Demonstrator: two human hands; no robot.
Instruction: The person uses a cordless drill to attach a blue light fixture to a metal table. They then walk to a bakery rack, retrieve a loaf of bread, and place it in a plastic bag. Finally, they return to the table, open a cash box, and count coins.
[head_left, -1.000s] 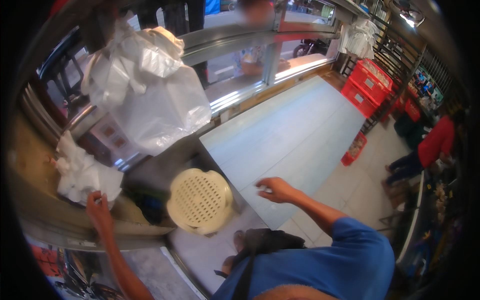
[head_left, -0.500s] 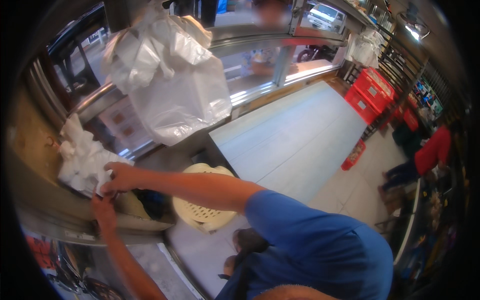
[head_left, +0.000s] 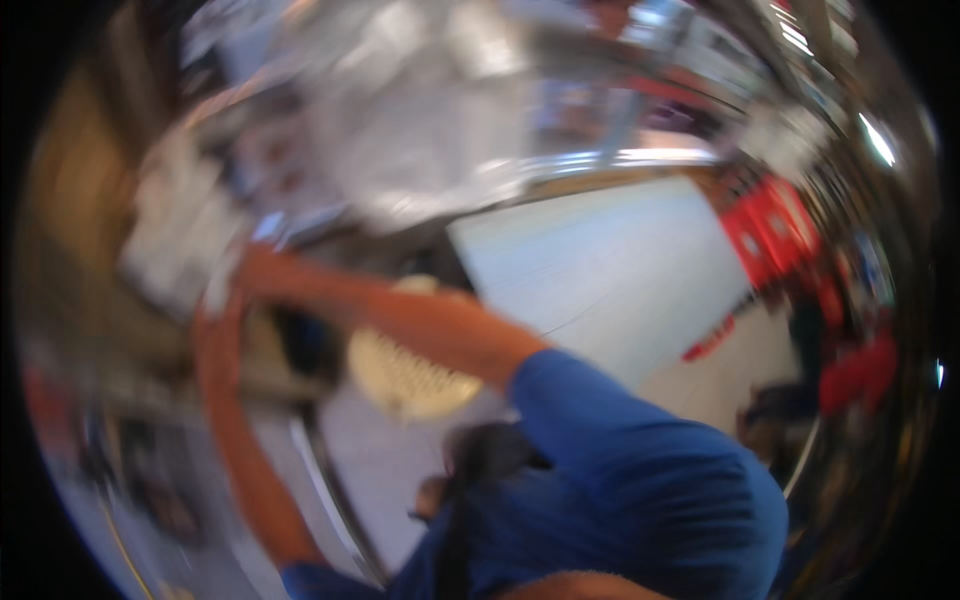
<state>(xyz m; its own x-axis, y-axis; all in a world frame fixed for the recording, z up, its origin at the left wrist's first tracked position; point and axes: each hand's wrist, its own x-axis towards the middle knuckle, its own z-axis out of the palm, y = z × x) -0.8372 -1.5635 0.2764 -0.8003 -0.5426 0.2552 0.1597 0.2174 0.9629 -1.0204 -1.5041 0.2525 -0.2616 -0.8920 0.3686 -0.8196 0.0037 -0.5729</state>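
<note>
A bunch of white plastic bags (head_left: 180, 235) hangs against the wall at the left. Both hands meet at its lower right edge, blurred by motion. My right hand (head_left: 262, 274) reaches across from the right, its fingers closed on a white flap of bag. Just below it, my left hand (head_left: 217, 322) comes up from the lower edge and looks closed on the same plastic. The exact finger placement is smeared.
A larger bundle of clear-white plastic bags (head_left: 420, 130) hangs by the window. Below are a cream perforated basket (head_left: 415, 375) and a pale blue tabletop (head_left: 600, 265). Red crates (head_left: 768, 232) stand at the far right, near a person in red (head_left: 858, 375).
The whole view has swung and blurred, with the hanging bags shifted right and up. Both hands stay together at the white bags; the right arm now sits somewhat higher in view.
</note>
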